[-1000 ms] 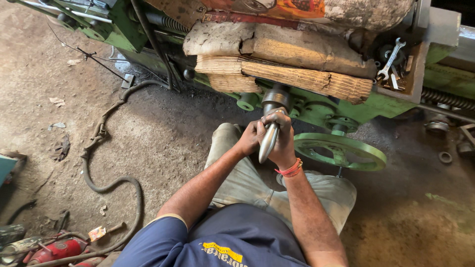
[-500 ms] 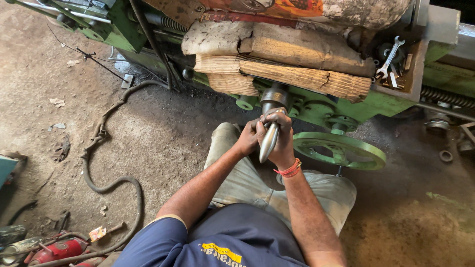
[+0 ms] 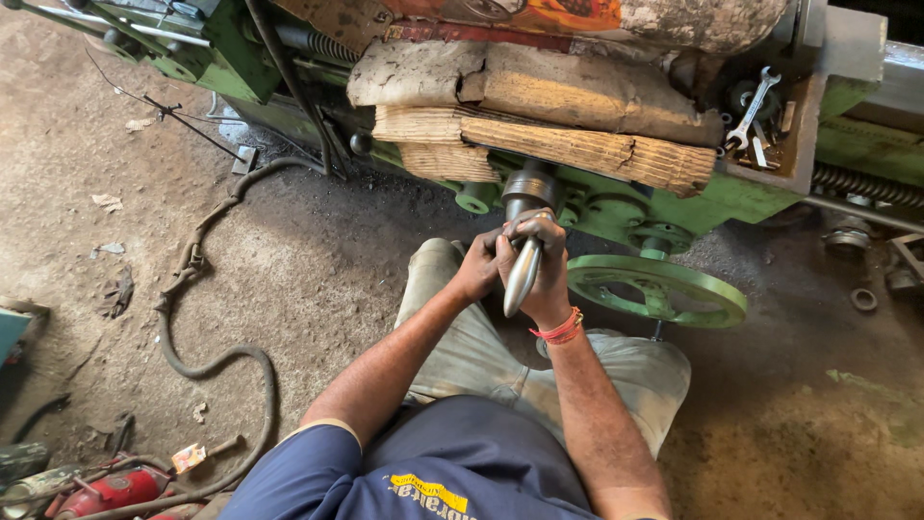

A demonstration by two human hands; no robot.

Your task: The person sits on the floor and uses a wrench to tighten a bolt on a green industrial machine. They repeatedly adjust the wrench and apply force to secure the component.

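Observation:
Both of my hands grip a polished steel lever handle (image 3: 523,274) that tapers to a rounded tip and sticks out toward me from the front of a green lathe (image 3: 616,207). My right hand (image 3: 541,270), with a red thread band on its wrist, wraps the handle's upper part. My left hand (image 3: 478,267) presses against it from the left side. The handle joins a dark cylindrical hub (image 3: 529,188) on the machine. A green handwheel (image 3: 657,289) lies just right of my hands.
Stacked worn cardboard and cloth (image 3: 539,125) lie on the lathe bed. A tray with spanners (image 3: 756,111) sits at the upper right. A thick hose (image 3: 207,318) snakes over the dirt floor on the left, with red tools (image 3: 111,489) at the bottom left.

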